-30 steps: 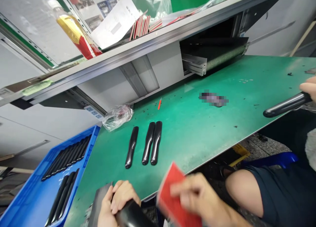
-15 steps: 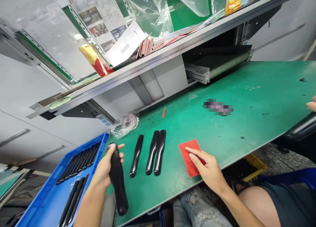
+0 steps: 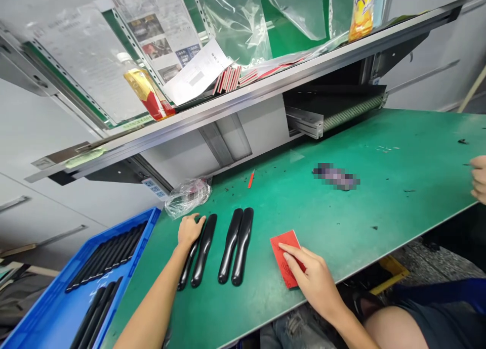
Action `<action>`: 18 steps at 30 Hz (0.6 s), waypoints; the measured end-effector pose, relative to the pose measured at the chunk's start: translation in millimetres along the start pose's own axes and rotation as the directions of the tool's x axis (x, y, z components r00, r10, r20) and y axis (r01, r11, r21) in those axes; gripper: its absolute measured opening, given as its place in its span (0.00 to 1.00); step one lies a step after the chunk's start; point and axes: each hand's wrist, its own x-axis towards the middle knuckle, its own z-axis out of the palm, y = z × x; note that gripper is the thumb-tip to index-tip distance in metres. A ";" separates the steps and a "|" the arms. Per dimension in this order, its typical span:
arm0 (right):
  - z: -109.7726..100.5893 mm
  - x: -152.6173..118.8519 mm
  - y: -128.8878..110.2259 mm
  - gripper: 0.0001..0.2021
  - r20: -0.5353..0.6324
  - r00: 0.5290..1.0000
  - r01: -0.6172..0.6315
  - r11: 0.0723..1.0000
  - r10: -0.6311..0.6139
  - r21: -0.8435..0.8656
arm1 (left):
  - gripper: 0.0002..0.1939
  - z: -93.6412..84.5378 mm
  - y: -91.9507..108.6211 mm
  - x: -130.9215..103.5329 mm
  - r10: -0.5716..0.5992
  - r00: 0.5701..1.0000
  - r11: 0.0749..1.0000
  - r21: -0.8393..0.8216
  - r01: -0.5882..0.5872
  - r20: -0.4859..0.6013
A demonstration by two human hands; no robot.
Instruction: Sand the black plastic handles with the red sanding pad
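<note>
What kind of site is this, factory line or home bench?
Most likely a factory assembly or finishing station: a green work table, rows of identical black handles laid out, more of them in a blue crate, and work-instruction sheets hung above.

Left hand (image 3: pixel 189 230) rests on black handle (image 3: pixel 187 268); right hand (image 3: pixel 313 278) presses red pad (image 3: pixel 283 250).

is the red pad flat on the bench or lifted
Flat on the green bench: the red pad lies under the right hand's fingers.

Green-topped workbench (image 3: pixel 379 151) with debris specks. Aluminium shelf (image 3: pixel 266 88) runs along its far edge, backed by grey panels (image 3: pixel 49 136). Concrete floor (image 3: pixel 417 258) visible beneath the near edge.
</note>
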 end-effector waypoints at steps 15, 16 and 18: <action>-4.0 -3.0 7.1 0.19 -0.172 0.982 0.093 0.994 -0.081 0.059 | 0.25 -32.1 48.6 -80.4 -0.090 0.974 0.869 -0.463 0.178 0.206; -5.7 -3.6 7.2 0.18 -0.201 0.977 0.096 0.992 -0.077 0.087 | 0.28 -44.6 52.1 -92.7 -0.058 0.974 0.793 -0.582 0.180 0.221; -7.7 -7.4 2.2 0.17 -0.232 0.972 0.075 0.984 -0.036 0.161 | 0.33 -68.7 62.6 -129.8 0.027 0.970 0.600 -0.780 0.176 0.240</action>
